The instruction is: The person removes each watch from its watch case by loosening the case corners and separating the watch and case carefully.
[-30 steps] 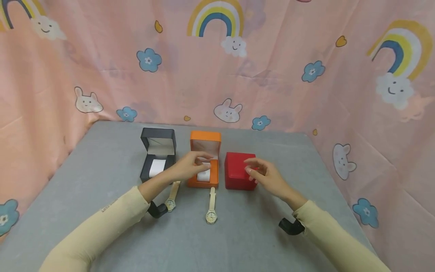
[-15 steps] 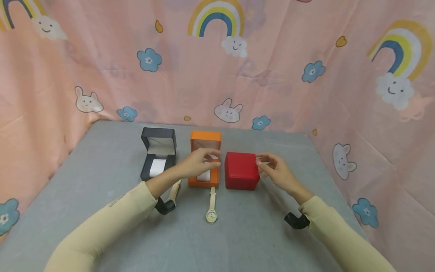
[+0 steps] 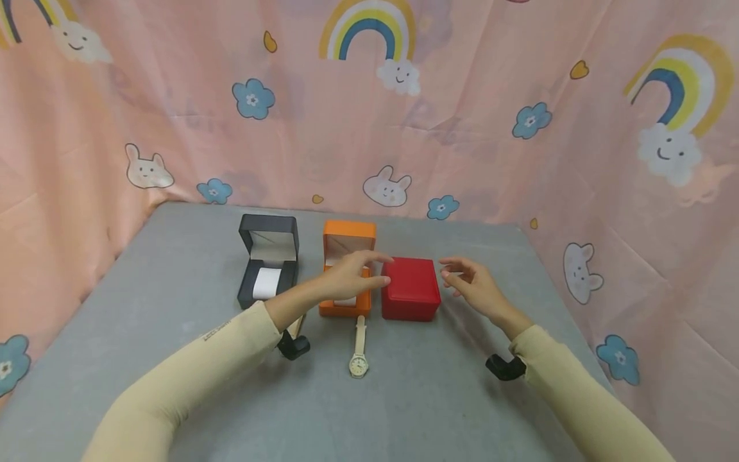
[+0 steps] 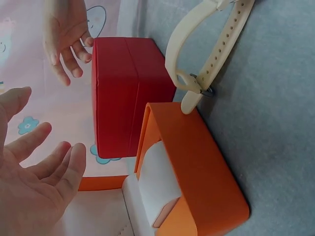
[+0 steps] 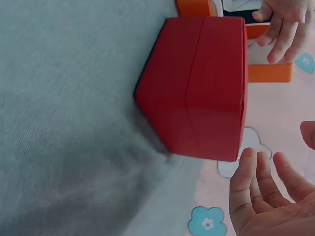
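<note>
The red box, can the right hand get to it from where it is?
Probably yes. The right hand hovers open just beside the closed red box, not touching it, and nothing lies in the gap. The left hand is at the box's other side, out of its way.

This looks like a staged recording corner rather than a lived-in room. A pink cloth backdrop (image 3: 473, 128) printed with rainbows, rabbits and blue flowers hangs across the top and both sides of the frame, closing in a grey felt-covered worktop (image 3: 173, 256) that fills the lower half.
</note>
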Available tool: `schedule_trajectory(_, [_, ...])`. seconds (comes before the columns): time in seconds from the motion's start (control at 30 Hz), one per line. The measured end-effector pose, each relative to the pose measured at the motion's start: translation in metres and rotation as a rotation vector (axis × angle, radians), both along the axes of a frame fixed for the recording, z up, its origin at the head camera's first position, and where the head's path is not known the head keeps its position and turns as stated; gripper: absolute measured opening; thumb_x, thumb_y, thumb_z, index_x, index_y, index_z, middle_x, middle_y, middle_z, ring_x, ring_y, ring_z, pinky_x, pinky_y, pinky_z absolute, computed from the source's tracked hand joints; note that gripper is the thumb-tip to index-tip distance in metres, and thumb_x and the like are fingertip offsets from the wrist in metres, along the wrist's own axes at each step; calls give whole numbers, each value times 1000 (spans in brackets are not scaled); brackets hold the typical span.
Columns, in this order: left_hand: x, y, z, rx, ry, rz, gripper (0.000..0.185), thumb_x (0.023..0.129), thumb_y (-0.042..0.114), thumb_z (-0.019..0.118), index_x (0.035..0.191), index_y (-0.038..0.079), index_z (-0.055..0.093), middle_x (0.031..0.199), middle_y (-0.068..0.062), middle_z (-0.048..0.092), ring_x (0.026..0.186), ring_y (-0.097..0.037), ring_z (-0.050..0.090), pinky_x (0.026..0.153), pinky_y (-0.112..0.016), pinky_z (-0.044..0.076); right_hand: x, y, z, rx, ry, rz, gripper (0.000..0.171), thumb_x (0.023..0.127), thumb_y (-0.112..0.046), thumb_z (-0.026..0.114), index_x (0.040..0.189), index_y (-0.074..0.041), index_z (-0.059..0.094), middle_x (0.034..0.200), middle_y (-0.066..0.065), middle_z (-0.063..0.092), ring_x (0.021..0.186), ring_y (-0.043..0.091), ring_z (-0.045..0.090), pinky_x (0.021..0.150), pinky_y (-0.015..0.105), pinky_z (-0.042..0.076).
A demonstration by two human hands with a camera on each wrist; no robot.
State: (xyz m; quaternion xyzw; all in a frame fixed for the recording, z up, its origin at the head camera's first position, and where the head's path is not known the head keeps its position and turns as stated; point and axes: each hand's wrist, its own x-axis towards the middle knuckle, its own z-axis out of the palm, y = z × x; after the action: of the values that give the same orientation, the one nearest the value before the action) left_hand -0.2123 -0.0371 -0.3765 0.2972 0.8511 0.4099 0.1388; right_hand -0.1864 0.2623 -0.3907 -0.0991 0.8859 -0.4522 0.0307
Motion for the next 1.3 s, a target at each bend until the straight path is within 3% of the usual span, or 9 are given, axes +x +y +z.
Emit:
schedule_trajectory(0.33, [0,12,-7,-19,-11,-24,58,99,30,66,152,17,46,156,-10,44,138,-34,46,107,-48,49,-7,14,-14,-1,-104,95,51,104,-19,57,149,0,44,144,29,52,122,49,58,90,50,58])
schedule_trajectory(0.53, [2,17,-7,-54,-5,-20,60,98,33,66,153,19,44,159,-7,40,145,-26,39,117,-51,39,-11,20,-22,-18,-126,131,57,103,-22,58,152,0,39,149,30,48,127,48,56,95,53,56])
schedule_trajectory(0.83, [1,23,-10,-62,0,-11,61,98,32,66,153,20,43,159,-7,40,144,-24,40,116,-50,41,-13,27,-27,-9,-179,144,63,101,-22,60,156,-5,34,151,29,45,134,50,50,93,46,57])
schedule_trajectory(1.17, [-1,30,-15,-82,-9,8,66,96,35,68,155,21,41,160,-8,38,144,-26,39,111,-51,46,-14,31,-40,0,-273,204,82,93,-30,71,160,-14,27,154,26,44,136,46,49,105,54,50])
schedule_trajectory(1.3, [-3,33,-18,-99,16,3,68,96,35,68,156,21,39,161,-8,36,143,-26,39,110,-51,47,-17,28,-47,21,-250,235,94,89,-30,76,162,-15,19,152,26,44,133,42,52,109,57,46])
